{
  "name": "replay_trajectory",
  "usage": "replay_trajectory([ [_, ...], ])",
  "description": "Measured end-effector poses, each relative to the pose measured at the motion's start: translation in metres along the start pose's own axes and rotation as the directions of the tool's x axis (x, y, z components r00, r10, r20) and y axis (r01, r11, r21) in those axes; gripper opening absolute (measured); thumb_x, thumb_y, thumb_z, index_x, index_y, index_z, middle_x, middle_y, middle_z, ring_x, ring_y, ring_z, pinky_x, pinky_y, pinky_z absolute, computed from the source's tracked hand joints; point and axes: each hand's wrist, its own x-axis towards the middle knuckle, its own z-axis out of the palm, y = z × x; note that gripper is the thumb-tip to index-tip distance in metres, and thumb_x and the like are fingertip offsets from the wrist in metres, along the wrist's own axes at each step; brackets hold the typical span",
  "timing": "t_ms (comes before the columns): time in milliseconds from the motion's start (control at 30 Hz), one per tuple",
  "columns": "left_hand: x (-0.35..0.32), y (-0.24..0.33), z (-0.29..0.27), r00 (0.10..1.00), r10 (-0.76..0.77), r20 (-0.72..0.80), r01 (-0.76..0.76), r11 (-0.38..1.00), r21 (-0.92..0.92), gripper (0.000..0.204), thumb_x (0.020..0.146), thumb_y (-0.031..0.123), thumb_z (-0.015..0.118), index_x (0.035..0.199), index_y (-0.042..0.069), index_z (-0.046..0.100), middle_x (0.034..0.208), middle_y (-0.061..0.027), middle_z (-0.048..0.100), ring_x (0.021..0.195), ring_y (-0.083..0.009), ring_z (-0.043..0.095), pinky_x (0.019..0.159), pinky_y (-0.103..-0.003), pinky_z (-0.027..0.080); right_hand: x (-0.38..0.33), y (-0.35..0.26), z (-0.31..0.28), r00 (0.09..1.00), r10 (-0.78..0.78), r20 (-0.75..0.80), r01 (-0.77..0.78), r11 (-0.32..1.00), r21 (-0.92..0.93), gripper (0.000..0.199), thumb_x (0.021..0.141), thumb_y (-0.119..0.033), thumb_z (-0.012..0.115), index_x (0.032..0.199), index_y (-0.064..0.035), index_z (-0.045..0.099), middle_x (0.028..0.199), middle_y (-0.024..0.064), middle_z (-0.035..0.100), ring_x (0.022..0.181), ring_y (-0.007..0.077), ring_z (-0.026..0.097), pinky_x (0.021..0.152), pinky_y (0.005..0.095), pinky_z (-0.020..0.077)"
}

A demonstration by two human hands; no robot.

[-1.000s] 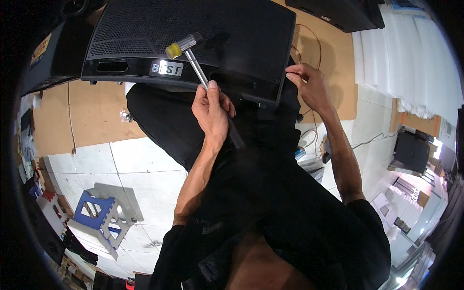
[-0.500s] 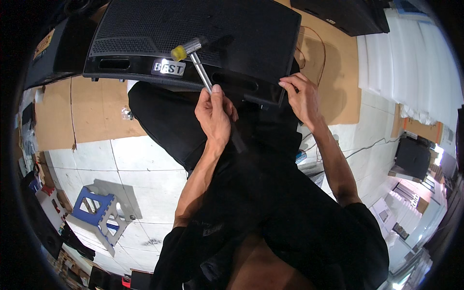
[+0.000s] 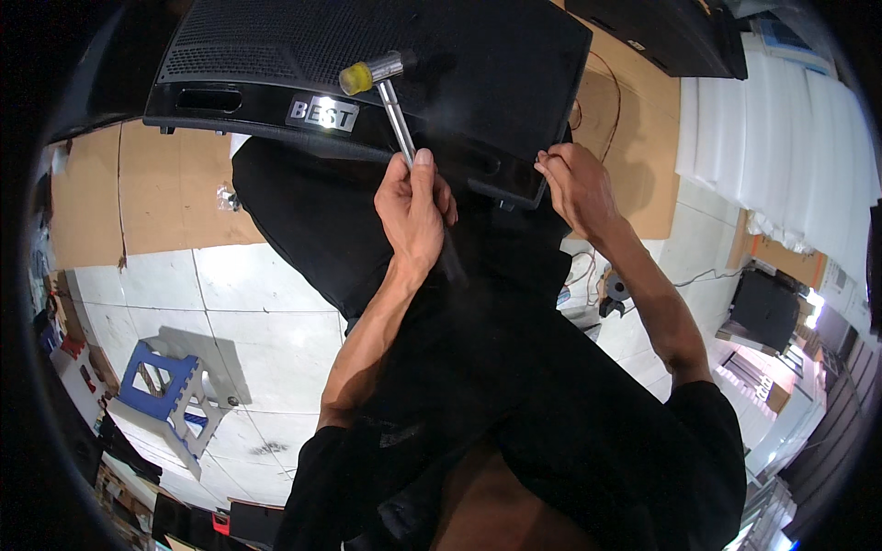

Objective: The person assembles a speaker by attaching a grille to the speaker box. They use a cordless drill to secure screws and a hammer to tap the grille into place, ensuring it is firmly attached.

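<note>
Wrapped round the handle of a mallet [image 3: 396, 112], my left hand [image 3: 411, 213] is closed with the thumb along the shaft. The mallet has a metal shaft, a yellow face on one end of its head and a dark one on the other; it is raised in front of a black speaker cabinet [image 3: 496, 73] lying across my legs. At the cabinet's right front corner is my right hand [image 3: 585, 191], its thumb and fingers pinched together. What they hold, if anything, is too small to make out. A silver lettered plate [image 3: 323, 113] sits on the cabinet's near edge.
Cardboard [image 3: 188, 188] covers part of the white tiled floor. A blue and white folding stool [image 3: 161, 386] stands at the lower left. Another black cabinet [image 3: 675, 32] is at the far right, beside white foam wrapping [image 3: 763, 138]. A thin cable [image 3: 614, 96] lies on the cardboard.
The view has shifted a little, moving the stool and floor left and up. My left hand still grips the mallet, and my right fingers are curled in more tightly at the cabinet's corner.
</note>
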Motion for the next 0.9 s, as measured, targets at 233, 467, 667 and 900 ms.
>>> replay_trajectory([
  [233,0.000,0.000,-0.003,1.000,-0.016,-0.025,0.016,0.999,-0.032,0.030,0.099,0.027,0.050,0.078,0.007,0.045,0.053,-0.0007,0.044,0.042,-0.0076,0.044,0.040,-0.022,0.039,-0.018,-0.007,0.006,0.997,-0.069,-0.026,0.065,0.991,-0.114,0.048,0.081,-0.012,0.070,0.123,0.0003,0.052,0.110,0.0168,0.051,0.098,0.0310,0.053,0.083,0.0418,0.0440],
  [467,0.003,0.001,0.000,0.999,-0.036,-0.014,0.035,0.998,-0.048,0.028,0.099,0.026,0.050,0.079,0.006,0.046,0.053,-0.0003,0.044,0.042,-0.0070,0.044,0.040,-0.022,0.038,-0.026,-0.008,0.013,0.995,-0.096,-0.037,0.091,0.987,-0.129,0.063,0.082,-0.011,0.069,0.136,0.0013,0.038,0.114,0.0196,0.050,0.101,0.0350,0.052,0.084,0.0463,0.0434],
  [667,0.003,-0.003,0.002,0.999,-0.048,0.002,0.048,0.998,-0.040,0.028,0.099,0.025,0.050,0.079,0.006,0.047,0.053,-0.0001,0.045,0.043,-0.0067,0.044,0.040,-0.022,0.037,-0.006,-0.008,-0.008,0.984,-0.159,0.080,0.168,0.976,-0.135,0.046,0.082,-0.011,0.069,0.118,0.0099,0.050,0.106,0.0200,0.055,0.097,0.0312,0.055,0.082,0.0410,0.0474],
  [900,0.003,-0.003,0.000,0.999,-0.044,0.001,0.044,0.998,-0.040,0.028,0.099,0.026,0.050,0.080,0.006,0.047,0.053,-0.0002,0.045,0.043,-0.0065,0.044,0.039,-0.022,0.037,0.015,-0.001,-0.027,0.911,-0.304,0.277,0.368,0.904,-0.217,0.027,0.086,-0.012,0.063,0.098,0.0120,0.060,0.103,0.0176,0.056,0.094,0.0284,0.054,0.084,0.0368,0.0484],
])
